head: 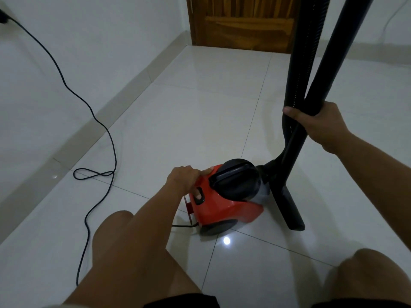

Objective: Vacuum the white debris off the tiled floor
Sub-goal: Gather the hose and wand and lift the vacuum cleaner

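While right hand (320,124) grips the wand (333,63), left hand (189,178) (thumb down) presses vacuum (224,207).

This is a room in a home, bare of furniture in the part that shows. The floor (200,112) is laid with large glossy pale tiles that mirror a ceiling light. Beyond it stands a wooden door (242,21) with a panelled lower half. Plain white walls (93,41) run off to either side of the door, edged by a pale tiled skirting (138,78). Left of the door, a black cord (66,85) hangs down the wall from a plug (3,17) and loops across the tiles.
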The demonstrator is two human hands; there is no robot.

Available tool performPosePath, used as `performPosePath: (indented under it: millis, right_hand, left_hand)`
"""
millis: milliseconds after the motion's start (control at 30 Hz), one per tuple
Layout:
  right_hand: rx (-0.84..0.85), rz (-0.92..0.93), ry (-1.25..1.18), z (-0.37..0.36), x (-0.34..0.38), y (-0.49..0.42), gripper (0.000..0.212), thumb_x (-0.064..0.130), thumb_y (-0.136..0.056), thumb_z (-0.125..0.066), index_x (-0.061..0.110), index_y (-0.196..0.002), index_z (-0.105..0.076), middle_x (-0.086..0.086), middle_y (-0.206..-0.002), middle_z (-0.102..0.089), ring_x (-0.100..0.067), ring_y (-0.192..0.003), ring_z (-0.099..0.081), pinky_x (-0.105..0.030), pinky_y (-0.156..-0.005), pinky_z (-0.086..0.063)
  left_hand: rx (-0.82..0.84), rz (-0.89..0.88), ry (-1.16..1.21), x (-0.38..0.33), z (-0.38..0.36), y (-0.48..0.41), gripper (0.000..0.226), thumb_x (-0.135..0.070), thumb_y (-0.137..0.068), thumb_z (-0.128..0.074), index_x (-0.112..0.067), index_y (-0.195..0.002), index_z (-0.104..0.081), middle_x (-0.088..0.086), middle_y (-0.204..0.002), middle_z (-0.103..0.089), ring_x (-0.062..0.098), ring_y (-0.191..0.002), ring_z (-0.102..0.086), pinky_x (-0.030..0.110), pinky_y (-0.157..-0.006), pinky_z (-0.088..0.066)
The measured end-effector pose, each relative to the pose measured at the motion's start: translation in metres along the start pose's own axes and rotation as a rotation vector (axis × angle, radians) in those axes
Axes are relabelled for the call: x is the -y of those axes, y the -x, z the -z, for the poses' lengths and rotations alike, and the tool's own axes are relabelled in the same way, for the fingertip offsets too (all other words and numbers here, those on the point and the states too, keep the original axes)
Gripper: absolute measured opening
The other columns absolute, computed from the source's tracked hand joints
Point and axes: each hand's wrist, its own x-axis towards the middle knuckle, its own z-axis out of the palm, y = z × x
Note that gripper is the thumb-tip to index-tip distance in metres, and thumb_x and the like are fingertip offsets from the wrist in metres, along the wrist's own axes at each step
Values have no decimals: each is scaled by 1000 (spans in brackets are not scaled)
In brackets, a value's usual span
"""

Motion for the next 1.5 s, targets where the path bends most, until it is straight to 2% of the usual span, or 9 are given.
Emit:
performPosePath:
  millis: [433,500,600,767,833,967,1067,1300,1500]
  right_hand:
    - [-4,-25,-2,-3,5,6,45,45,-80,-85,14,-110,-71,4,-96,-73,-13,-90,-71,-28,-78,-56]
    - [-10,-25,7,-1,6,7,47,45,-80,-85,12,-110,-72,4,-95,-73,-13,-90,-71,-26,-76,-55]
    - [-16,-26,21,1,5,7,47,46,-80,-84,12,-111,-73,2,-96,-74,-16,-91,-71,-27,-76,-55]
    - [-34,-51,20,2,0,7,51,49,-78,-85,12,-111,-73,-1,-99,-75,-19,-93,-73,-35,-84,-60]
    - [-37,-59,9,3,-1,9,50,48,-78,-86,12,-111,-74,-1,-98,-76,-19,-92,-73,-36,-84,-60]
    - [-45,-77,6,5,-5,11,49,47,-77,-87,12,-109,-74,-2,-97,-76,-19,-91,-73,-36,-83,-61]
    - [-42,-83,9,8,-7,12,43,43,-78,-87,12,-105,-74,-3,-95,-76,-19,-89,-74,-34,-80,-61]
    - [-40,-59,79,14,-8,12,44,45,-80,-85,13,-107,-72,1,-93,-74,-16,-87,-71,-33,-79,-59]
    - [-61,-79,87,20,-14,11,44,45,-80,-84,13,-107,-72,0,-93,-74,-18,-88,-71,-38,-83,-60]
  left_hand:
    - [147,53,-70,-8,5,-3,113,-54,-78,-76,-45,-159,2,5,-121,-66,28,-110,-63,43,-87,-54]
    - [147,41,-61,-15,14,-3,98,-49,-80,-71,-41,-159,-13,3,-121,-66,27,-110,-63,43,-89,-55]
    - [11,5,32,-32,38,-6,50,-35,-89,-60,-34,-139,-56,1,-120,-68,24,-109,-64,41,-91,-55]
    - [-15,-66,348,-73,83,-16,35,-26,-97,-49,-27,-127,-66,6,-135,-60,27,-117,-58,40,-99,-50]
    - [39,-102,400,-97,95,-16,39,-40,-99,-50,-19,-129,-65,7,-134,-59,27,-118,-57,39,-100,-48]
    - [194,-5,448,-118,80,-31,64,-68,-92,-50,-11,-116,-66,9,-108,-71,25,-95,-68,41,-93,-55]
    - [140,9,481,-116,65,-39,63,-66,-95,-46,-10,-117,-63,10,-103,-72,26,-94,-69,44,-95,-54]
    - [126,11,580,-109,61,-40,57,-65,-95,-51,-11,-90,-67,3,-73,-73,19,-70,-69,37,-86,-55]
    - [110,-20,729,-102,50,-46,55,-66,-89,-59,-11,-92,-67,5,-78,-71,22,-68,-68,38,-83,-57]
